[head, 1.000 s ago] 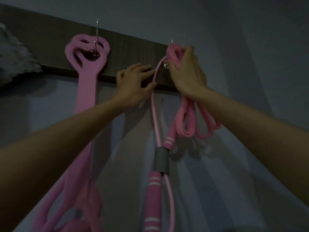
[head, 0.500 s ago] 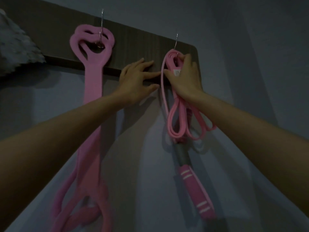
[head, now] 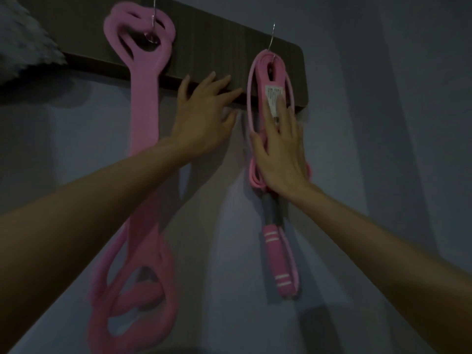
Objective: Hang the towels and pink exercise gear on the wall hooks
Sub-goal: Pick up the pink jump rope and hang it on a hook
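A coiled pink jump rope (head: 258,72) hangs from the right metal hook (head: 272,37) on a dark wooden rail (head: 217,42). Its striped pink handle (head: 277,261) dangles below. My right hand (head: 281,152) lies flat and open against the coil, fingers over a white label (head: 273,97). My left hand (head: 204,116) rests open on the rail's lower edge, left of the rope. A pink foam resistance band (head: 144,103) hangs from the left hook (head: 152,29).
A fluffy grey towel (head: 25,49) shows at the upper left edge, over the rail. The grey wall (head: 383,123) runs on to the right of the rail's end. Lighting is dim.
My right hand let go of the rope's top loop at the hook and slid down flat onto the coil. The rope now hangs by itself. My left hand stayed by the rail.
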